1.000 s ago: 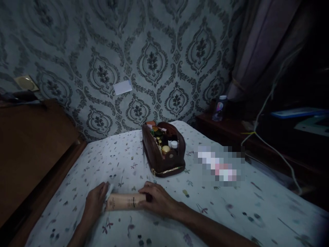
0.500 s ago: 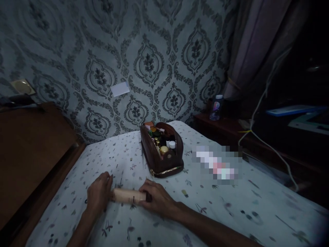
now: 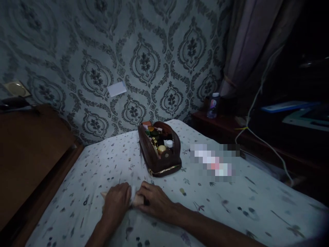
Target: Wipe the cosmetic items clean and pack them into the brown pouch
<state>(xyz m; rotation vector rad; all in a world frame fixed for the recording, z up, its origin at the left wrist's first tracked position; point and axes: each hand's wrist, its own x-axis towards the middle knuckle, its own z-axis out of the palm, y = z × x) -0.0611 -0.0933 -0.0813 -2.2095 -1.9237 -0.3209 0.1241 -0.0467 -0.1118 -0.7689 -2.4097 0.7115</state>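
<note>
Wall: up it goes behind everything, dressed in grey damask paper (image 3: pixel 145 20).
Bed: here's the main stage, a white sheet (image 3: pixel 231 212) sprinkled with small plant prints.
Wooden panel: brown and broad, holding the left flank (image 3: pixel 33 144).
Curtain: hanging on the far right, gathered by a tie (image 3: pixel 246 51).
Bench: dark red, beyond the bed's right edge (image 3: pixel 203 120).
Bag: centre of the bed, brown, unzipped and packed with small jars and bottles (image 3: pixel 164 165).
Right hand: in from the right (image 3: pixel 155 198), its grip closed on the tube's dark-capped end.
Left hand: palm down (image 3: pixel 117 198), its grip wrapped over the tube and covering most of it.
Tube: beige, running between the two hands on the near side of the bag (image 3: pixel 139 200), its far left end peeping out past the left hand.
Bottle: white-capped, upright on the bench (image 3: pixel 212 107).
Card: pale, against the wall (image 3: pixel 117 89).
Cloth: just a white scrap, at the left hand's fingers beside the tube (image 3: pixel 133 194).
</note>
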